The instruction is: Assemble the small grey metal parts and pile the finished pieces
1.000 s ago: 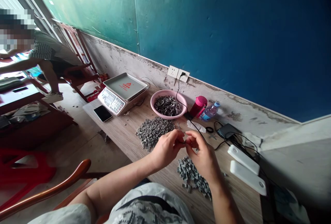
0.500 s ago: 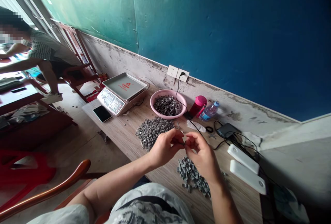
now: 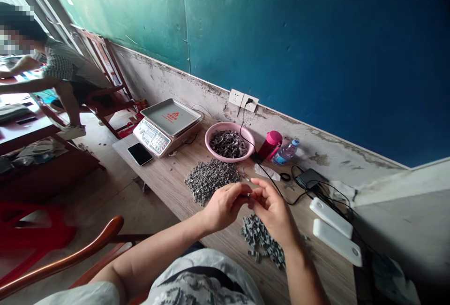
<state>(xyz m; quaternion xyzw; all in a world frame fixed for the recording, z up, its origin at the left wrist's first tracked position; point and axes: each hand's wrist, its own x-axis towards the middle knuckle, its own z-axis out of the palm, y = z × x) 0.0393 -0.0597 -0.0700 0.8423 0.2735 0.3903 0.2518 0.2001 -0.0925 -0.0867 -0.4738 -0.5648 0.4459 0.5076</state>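
My left hand (image 3: 223, 205) and my right hand (image 3: 272, 209) meet fingertip to fingertip above the wooden table (image 3: 168, 192). Both pinch at a small dark piece (image 3: 249, 196), mostly hidden by the fingers. Just beyond my left hand lies a heap of small grey metal-like parts (image 3: 207, 178). A second pile of larger grey pieces (image 3: 260, 237) sits below my right hand. Behind the first heap, a pink basket (image 3: 208, 148) holds dark curved strips.
A scale (image 3: 165, 126) and a phone (image 3: 139, 154) are at the table's far left. A pink bottle (image 3: 270, 144), water bottle (image 3: 286, 151), cables and two white devices (image 3: 335, 241) line the wall side. Another person (image 3: 63, 68) sits at the left.
The fingers of my left hand have curled in more around the small piece, and the two hands have drawn slightly closer. The view has shifted a little.
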